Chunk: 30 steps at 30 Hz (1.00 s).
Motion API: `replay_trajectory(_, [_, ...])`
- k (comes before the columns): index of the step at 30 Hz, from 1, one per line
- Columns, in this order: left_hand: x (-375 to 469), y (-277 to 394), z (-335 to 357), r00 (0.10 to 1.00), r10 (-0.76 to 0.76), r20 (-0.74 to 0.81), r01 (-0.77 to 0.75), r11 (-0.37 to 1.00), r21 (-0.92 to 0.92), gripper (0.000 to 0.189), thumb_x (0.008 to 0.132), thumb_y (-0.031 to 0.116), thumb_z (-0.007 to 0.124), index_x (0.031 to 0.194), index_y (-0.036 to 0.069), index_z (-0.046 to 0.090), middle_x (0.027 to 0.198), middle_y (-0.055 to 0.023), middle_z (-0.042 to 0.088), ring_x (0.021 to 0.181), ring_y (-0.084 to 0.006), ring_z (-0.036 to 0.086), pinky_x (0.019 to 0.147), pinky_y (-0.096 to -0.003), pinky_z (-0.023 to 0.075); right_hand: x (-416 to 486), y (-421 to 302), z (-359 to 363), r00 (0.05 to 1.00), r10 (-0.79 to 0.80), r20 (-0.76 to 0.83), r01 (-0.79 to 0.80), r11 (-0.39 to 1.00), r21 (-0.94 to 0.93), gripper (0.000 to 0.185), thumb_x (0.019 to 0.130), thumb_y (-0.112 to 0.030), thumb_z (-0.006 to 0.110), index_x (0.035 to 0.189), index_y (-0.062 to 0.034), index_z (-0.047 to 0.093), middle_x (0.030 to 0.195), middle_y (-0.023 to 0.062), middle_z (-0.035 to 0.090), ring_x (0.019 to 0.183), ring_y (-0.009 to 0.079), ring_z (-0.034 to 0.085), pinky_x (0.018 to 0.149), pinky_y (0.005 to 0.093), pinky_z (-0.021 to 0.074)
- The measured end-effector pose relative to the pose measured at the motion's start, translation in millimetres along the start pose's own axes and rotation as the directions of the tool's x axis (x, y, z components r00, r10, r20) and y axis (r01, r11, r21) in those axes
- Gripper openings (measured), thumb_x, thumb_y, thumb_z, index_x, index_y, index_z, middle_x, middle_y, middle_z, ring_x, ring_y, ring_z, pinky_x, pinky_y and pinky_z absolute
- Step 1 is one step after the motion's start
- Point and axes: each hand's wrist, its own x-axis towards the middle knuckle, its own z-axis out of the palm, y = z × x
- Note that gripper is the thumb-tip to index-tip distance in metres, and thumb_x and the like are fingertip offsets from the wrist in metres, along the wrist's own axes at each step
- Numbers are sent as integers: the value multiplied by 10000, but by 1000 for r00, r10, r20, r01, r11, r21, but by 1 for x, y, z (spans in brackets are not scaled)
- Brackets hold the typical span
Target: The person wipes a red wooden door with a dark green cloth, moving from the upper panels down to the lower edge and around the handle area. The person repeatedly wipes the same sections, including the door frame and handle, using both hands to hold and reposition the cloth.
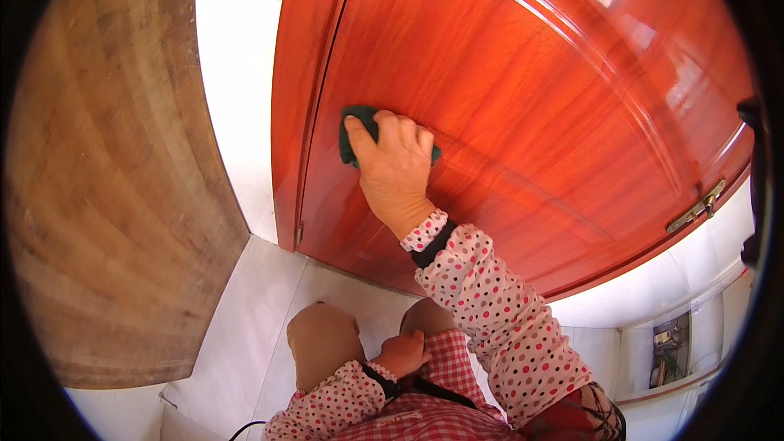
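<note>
My right hand (398,165) presses a folded dark green cloth (354,135) flat against the glossy red-brown wooden door (490,104), near its hinge-side edge. The thumb lies over the cloth's left part, and a bit of the cloth shows past the fingers on the right. Low in the view, my left hand (401,355) rests curled over my lap, by the red checked apron (450,349). Its fingertips are partly hidden, so whether it grips the apron is unclear. Dotted sleeve covers reach both wrists.
On the left stands a large brown wooden panel (122,184). The door frame (300,104) runs beside the hinge (299,233). A metal handle (698,205) sits at the door's far right. Pale tiles (269,294) cover the floor around my knees.
</note>
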Motion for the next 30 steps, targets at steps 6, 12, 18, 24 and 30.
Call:
replay_trajectory(6, [-3, 12, 11, 998, -5, -66, 5, 1000, 3, 525, 910, 427, 738, 1151, -3, 559, 937, -225, 711, 860, -424, 720, 707, -552, 571, -22, -12, 22, 962, -240, 129, 241, 970, 10, 327, 899, -183, 604, 1189, -79, 715, 1099, 104, 634, 1038, 261, 578, 907, 414, 436])
replay_trajectory(12, [-5, 24, -14, 998, -65, 16, 65, 998, -26, 532, 921, 439, 722, 1169, -2, 559, 987, -235, 712, 899, -429, 714, 728, -554, 566, -89, -16, 49, 875, -328, 355, 306, 945, 119, 275, 909, -200, 590, 1114, -67, 716, 1110, 76, 635, 1084, 258, 571, 926, 413, 427])
replay_trajectory(18, [22, -28, -61, 993, -51, 102, 58, 996, -70, 497, 946, 443, 691, 1157, 2, 605, 1091, -223, 709, 992, -430, 697, 825, -546, 557, -129, 11, 73, 671, 9, 741, -250, 944, 214, 484, 673, -34, 835, 1137, -137, 740, 1126, 99, 652, 1078, 299, 617, 914, 442, 489])
replay_trajectory(24, [39, -74, -77, 997, -66, -44, 52, 963, -264, 362, 981, 383, 679, 1109, 45, 657, 1081, -194, 724, 975, -400, 699, 817, -498, 546, -121, 40, 45, 274, 180, 945, -829, -454, 327, 498, 848, 102, 699, 1325, -36, 650, 1163, 97, 737, 1041, 223, 723, 935, 372, 595])
replay_trajectory(30, [34, -80, -108, 882, -282, -377, -32, 763, -646, 166, 996, 140, 661, 1094, 12, 703, 906, -153, 744, 822, -312, 723, 742, -378, 547, -123, 52, 6, 394, 114, 912, -459, -835, 303, 449, 930, -8, 619, 1378, 19, 590, 1273, 157, 710, 1117, 280, 715, 993, 434, 591])
